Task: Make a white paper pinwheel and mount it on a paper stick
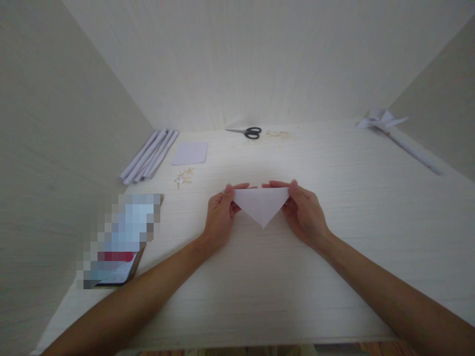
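Note:
A white sheet of paper folded into a triangle [261,205] is held just above the pale wooden table [334,277], its point turned toward me. My left hand [220,212] pinches its left corner and my right hand [302,210] pinches its right corner. The fingers of both hands run along the folded top edge and nearly meet in the middle.
Several rolled paper tubes [150,154] lie at the back left beside a flat square sheet [190,153] and small wooden bits [183,177]. Black-handled scissors [247,132] rest at the back. A paper pinwheel on a stick [393,129] lies at the right. A blurred tablet [118,242] sits left. Walls enclose three sides.

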Available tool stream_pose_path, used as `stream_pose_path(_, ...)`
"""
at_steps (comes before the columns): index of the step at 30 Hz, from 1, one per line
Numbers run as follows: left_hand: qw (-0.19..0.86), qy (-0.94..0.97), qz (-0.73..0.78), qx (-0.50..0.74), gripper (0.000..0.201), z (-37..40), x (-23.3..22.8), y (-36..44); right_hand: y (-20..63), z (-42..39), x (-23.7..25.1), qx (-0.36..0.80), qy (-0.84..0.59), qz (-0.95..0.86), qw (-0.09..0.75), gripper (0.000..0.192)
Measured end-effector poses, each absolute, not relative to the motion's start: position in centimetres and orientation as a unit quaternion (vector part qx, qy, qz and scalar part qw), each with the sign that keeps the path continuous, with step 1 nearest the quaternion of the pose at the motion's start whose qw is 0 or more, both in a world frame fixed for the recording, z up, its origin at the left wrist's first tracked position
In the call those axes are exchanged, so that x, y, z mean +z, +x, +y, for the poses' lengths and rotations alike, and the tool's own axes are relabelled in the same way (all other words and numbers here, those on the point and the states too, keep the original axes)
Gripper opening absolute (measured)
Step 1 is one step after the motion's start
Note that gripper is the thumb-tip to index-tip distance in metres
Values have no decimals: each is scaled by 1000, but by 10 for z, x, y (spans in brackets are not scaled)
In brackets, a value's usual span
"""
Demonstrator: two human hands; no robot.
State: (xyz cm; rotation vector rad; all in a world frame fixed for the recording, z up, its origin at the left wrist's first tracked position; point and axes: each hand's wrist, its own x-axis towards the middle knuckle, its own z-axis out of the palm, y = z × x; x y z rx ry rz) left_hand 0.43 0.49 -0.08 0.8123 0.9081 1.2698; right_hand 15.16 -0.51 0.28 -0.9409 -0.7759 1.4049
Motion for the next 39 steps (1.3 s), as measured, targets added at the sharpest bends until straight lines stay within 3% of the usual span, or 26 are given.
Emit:
stream_pose_path(7,657,357,368,552,38,8,-3,2,152,-4,1,628,-398,-307,594,39)
stream_pose_path(22,707,328,357,515,36,12,0,-2,161,-1,0,713,-370,-230,550,30)
stream_pose_path(28,742,280,360,492,39,13,4,-4,162,0,-1,729,-355,-212,546,35)
stream_pose_path(33,764,273,367,455,37,16,4,-7,164,1,-1,712,-356,-257,548,28)
stream_pose_path(39,690,335,404,499,30,17,-1,-6,164,0,-2,645,-382,-323,577,29)
